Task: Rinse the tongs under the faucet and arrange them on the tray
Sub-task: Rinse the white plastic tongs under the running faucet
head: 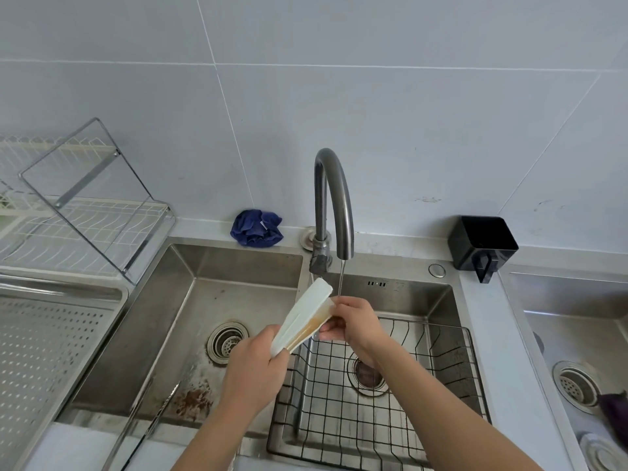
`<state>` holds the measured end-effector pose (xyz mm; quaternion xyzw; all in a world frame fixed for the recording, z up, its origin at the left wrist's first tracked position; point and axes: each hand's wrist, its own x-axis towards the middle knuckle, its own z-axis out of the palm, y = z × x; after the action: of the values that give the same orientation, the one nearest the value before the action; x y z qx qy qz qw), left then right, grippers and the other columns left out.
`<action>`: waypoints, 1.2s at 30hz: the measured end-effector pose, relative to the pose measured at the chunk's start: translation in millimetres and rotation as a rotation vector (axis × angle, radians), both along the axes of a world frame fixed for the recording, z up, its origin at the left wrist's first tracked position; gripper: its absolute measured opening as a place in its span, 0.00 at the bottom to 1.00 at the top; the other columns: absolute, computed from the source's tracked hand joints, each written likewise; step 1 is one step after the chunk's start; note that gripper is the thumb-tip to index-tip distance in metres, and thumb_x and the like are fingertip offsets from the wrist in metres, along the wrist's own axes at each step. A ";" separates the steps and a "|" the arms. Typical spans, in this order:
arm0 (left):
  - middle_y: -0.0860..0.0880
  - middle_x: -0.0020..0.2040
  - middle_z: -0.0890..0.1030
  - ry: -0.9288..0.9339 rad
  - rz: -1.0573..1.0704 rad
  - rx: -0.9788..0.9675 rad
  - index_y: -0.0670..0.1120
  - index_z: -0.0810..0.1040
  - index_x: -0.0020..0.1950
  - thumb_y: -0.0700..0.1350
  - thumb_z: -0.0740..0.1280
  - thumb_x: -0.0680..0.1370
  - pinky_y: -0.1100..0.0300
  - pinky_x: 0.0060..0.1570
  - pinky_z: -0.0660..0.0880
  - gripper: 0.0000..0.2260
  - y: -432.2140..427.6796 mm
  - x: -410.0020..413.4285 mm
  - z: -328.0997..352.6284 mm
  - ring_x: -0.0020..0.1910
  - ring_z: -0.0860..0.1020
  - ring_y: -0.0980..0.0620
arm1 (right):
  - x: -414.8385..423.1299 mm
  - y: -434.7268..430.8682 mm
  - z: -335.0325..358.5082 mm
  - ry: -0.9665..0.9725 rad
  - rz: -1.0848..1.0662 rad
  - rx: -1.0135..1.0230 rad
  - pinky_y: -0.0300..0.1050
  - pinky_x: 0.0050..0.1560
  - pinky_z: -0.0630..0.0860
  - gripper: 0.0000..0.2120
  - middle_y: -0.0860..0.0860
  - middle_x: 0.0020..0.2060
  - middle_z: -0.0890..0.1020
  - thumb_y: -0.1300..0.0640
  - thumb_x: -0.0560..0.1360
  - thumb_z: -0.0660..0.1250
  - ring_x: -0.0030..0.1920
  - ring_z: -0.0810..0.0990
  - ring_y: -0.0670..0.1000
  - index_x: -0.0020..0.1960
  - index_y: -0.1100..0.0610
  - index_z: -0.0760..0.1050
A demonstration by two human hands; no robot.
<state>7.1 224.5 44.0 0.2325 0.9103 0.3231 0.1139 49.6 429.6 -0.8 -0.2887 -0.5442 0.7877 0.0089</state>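
Observation:
White plastic tongs (pixel 303 315) with an orange-brown smear along the inner side are held slanted over the sink divider, tip up toward the faucet (pixel 334 202). My left hand (pixel 253 368) grips their lower end. My right hand (pixel 353 321) pinches the upper part, fingers on the smeared side. A thin stream of water (pixel 341 278) runs from the spout and lands at my right fingers by the tongs. A second pair, metal tongs (pixel 149 419), lies across the front edge of the left basin. The perforated steel tray (pixel 40 351) sits at the left.
A black wire basket (pixel 441 385) fills the right basin (pixel 407 294). The left basin (pixel 190 317) has rusty stains near its front. A blue cloth (pixel 256 227) lies behind it, a dish rack (pixel 85 212) at far left, a black holder (pixel 482 244) at the right.

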 end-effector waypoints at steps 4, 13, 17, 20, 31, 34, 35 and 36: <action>0.54 0.30 0.72 0.024 -0.017 -0.004 0.46 0.81 0.53 0.39 0.66 0.75 0.66 0.27 0.62 0.09 1.2 0.6 1.9 0.29 0.72 0.56 | -1.0 -1.5 1.5 -0.006 -0.038 0.012 0.49 0.34 0.84 0.17 0.59 0.30 0.83 0.68 0.81 0.54 0.31 0.83 0.54 0.49 0.66 0.82; 0.55 0.28 0.72 -0.019 0.010 0.029 0.49 0.81 0.49 0.40 0.67 0.76 0.64 0.26 0.63 0.06 5.1 -6.5 -0.9 0.27 0.71 0.56 | 4.8 -2.7 2.8 0.104 -0.035 -0.206 0.44 0.34 0.82 0.12 0.57 0.34 0.84 0.67 0.84 0.59 0.33 0.80 0.52 0.50 0.66 0.81; 0.52 0.26 0.71 -0.023 -0.027 0.049 0.51 0.77 0.42 0.46 0.62 0.72 0.64 0.24 0.62 0.04 10.4 -3.7 -0.1 0.25 0.68 0.55 | 0.5 -5.9 2.5 0.076 -0.140 -0.093 0.44 0.30 0.80 0.14 0.56 0.32 0.82 0.61 0.85 0.60 0.30 0.78 0.52 0.49 0.66 0.81; 0.54 0.24 0.71 -0.069 -0.007 0.096 0.50 0.78 0.39 0.42 0.67 0.76 0.65 0.25 0.64 0.06 16.3 1.5 -3.4 0.24 0.69 0.56 | -5.6 -6.5 3.2 -0.005 -0.235 -0.026 0.43 0.24 0.73 0.16 0.54 0.28 0.82 0.55 0.86 0.60 0.25 0.75 0.51 0.49 0.65 0.78; 0.50 0.32 0.83 -0.289 0.137 0.256 0.53 0.85 0.41 0.40 0.67 0.77 0.54 0.35 0.77 0.11 22.7 1.5 0.0 0.31 0.78 0.53 | -10.9 -14.2 1.9 0.228 -0.231 -0.693 0.38 0.24 0.68 0.15 0.52 0.38 0.79 0.44 0.83 0.64 0.28 0.67 0.47 0.50 0.55 0.79; 0.52 0.31 0.83 -0.323 0.175 0.274 0.55 0.84 0.38 0.36 0.68 0.76 0.52 0.35 0.77 0.15 22.4 -0.7 -1.2 0.30 0.78 0.54 | -18.2 -13.2 8.2 0.125 -0.294 -0.580 0.39 0.22 0.66 0.16 0.52 0.34 0.79 0.44 0.84 0.62 0.27 0.71 0.47 0.46 0.55 0.77; 0.53 0.31 0.82 -0.316 0.182 0.274 0.57 0.83 0.39 0.37 0.68 0.76 0.53 0.34 0.76 0.15 21.6 -2.0 -1.5 0.29 0.77 0.56 | -17.5 -12.8 9.4 0.104 -0.286 -0.482 0.40 0.24 0.69 0.17 0.53 0.36 0.82 0.44 0.84 0.61 0.29 0.74 0.49 0.48 0.55 0.78; 0.53 0.31 0.82 -0.305 0.192 0.280 0.58 0.83 0.40 0.38 0.68 0.76 0.54 0.33 0.75 0.14 20.9 -3.5 -1.7 0.28 0.76 0.57 | -16.8 -13.4 10.1 0.084 -0.263 -0.348 0.42 0.27 0.73 0.17 0.54 0.38 0.84 0.44 0.84 0.61 0.31 0.79 0.50 0.51 0.56 0.80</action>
<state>3.6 245.4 42.3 0.1065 0.8468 0.4870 0.1857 32.8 416.2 9.3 -0.3215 -0.3571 0.8730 0.0841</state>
